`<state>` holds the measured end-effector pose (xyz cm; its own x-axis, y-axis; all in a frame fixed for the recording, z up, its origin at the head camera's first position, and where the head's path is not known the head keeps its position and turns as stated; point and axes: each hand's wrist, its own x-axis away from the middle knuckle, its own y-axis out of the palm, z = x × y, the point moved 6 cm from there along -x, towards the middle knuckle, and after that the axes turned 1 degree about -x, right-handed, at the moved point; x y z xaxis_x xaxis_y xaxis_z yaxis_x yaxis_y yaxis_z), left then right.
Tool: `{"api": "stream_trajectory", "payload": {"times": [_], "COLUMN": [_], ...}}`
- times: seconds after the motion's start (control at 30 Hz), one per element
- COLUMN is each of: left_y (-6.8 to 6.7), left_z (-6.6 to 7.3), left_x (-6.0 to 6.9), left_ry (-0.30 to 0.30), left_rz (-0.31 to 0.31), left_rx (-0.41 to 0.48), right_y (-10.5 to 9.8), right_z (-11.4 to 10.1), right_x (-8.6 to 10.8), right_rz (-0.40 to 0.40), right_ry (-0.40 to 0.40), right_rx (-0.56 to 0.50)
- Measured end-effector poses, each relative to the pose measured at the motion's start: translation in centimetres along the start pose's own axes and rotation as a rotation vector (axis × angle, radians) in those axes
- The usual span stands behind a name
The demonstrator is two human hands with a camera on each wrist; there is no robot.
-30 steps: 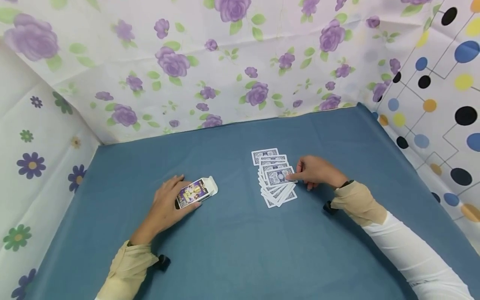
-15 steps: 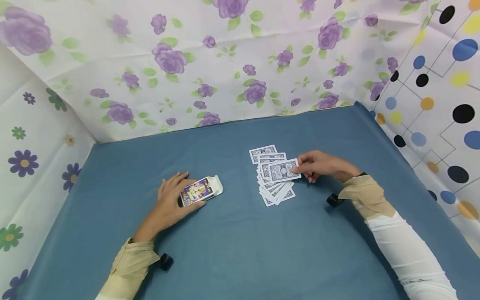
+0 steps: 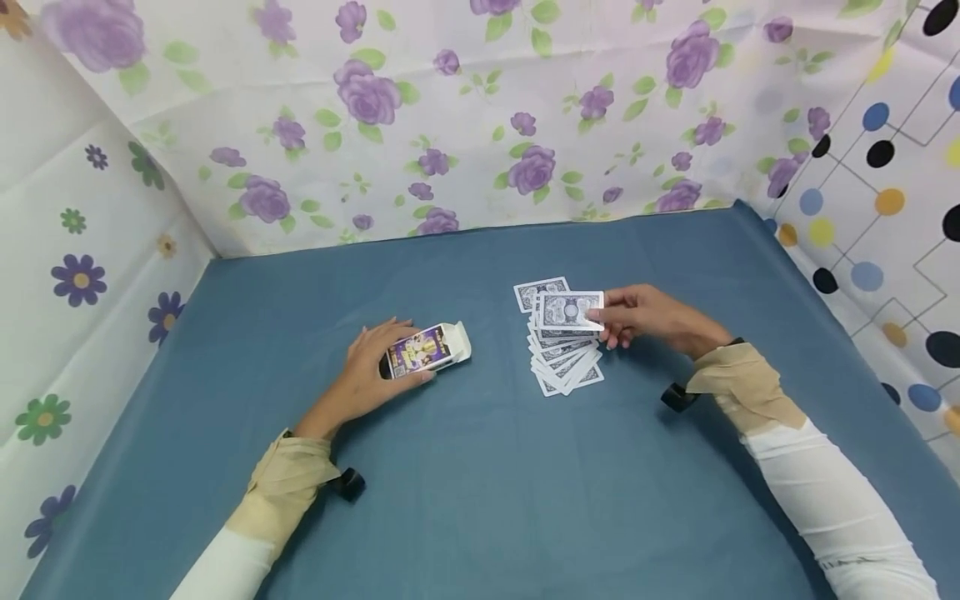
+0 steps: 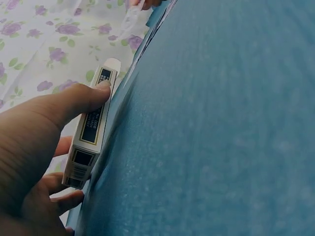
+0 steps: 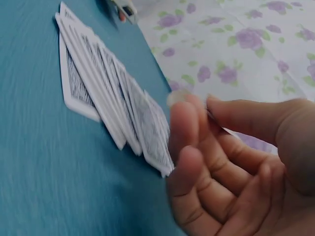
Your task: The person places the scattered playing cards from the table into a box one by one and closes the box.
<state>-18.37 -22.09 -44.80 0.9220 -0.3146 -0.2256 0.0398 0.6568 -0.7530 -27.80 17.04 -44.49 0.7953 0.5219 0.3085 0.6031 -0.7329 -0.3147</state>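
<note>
My left hand [image 3: 369, 367] grips a playing card box [image 3: 422, 350] between thumb and fingers, its white end flap [image 3: 459, 340] open toward the right. In the left wrist view the thumb lies along the narrow side of that box [image 4: 92, 120]. My right hand [image 3: 648, 318] pinches a playing card [image 3: 566, 311] with a blue patterned back, held over the upper part of a spread of face-down cards [image 3: 558, 367]. From the right wrist, the spread cards [image 5: 106, 83] lie overlapping on the cloth, and the pinched card is barely visible edge-on between thumb and fingers [image 5: 184, 118].
A blue cloth [image 3: 480, 467] covers the table. Behind it hangs a white sheet with purple flowers [image 3: 450, 125]; patterned sheets [image 3: 877, 225] also stand at the sides. One card [image 3: 528, 293] lies at the far end of the spread. Dark wrist cameras [image 3: 349, 484] sit on both wrists.
My right hand has lifted a card off the spread and carried it toward the far end. The left hand keeps its grip on the box. The head view has shifted slightly.
</note>
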Motion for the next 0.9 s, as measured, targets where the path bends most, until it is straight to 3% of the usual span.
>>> {"api": "stream_trajectory", "payload": {"times": [0.17, 0.3, 0.4, 0.5, 0.63, 0.77, 0.9], "left_y": [-0.7, -1.5, -1.7, -2.6, -3.9, -5.0, -5.6], "left_z": [-0.3, 0.3, 0.9, 1.9, 3.4, 5.1, 6.7], "left_x": [0.0, -0.4, -1.0, -2.6, -4.7, -6.6, -7.8], "left_ry": [-0.090, -0.114, -0.101, -0.063, -0.009, 0.004, 0.042], "left_rz": [0.013, 0.040, 0.030, -0.002, -0.073, -0.142, -0.145], "left_rx": [0.056, 0.041, 0.030, 0.045, 0.102, 0.161, 0.181], "right_y": [0.4, 0.3, 0.1, -0.2, -0.1, 0.2, 0.5], "right_z": [-1.3, -2.8, -3.7, -5.5, -7.8, -10.0, -11.2], "right_x": [0.2, 0.5, 0.5, 0.1, -0.6, -1.1, -1.0], "right_rz": [0.066, 0.105, 0.131, 0.151, 0.154, 0.154, 0.146], "right_ry": [-0.055, -0.094, -0.112, -0.142, -0.181, -0.233, -0.257], "right_rx": [-0.036, -0.057, -0.078, -0.086, -0.107, -0.148, -0.167]}}
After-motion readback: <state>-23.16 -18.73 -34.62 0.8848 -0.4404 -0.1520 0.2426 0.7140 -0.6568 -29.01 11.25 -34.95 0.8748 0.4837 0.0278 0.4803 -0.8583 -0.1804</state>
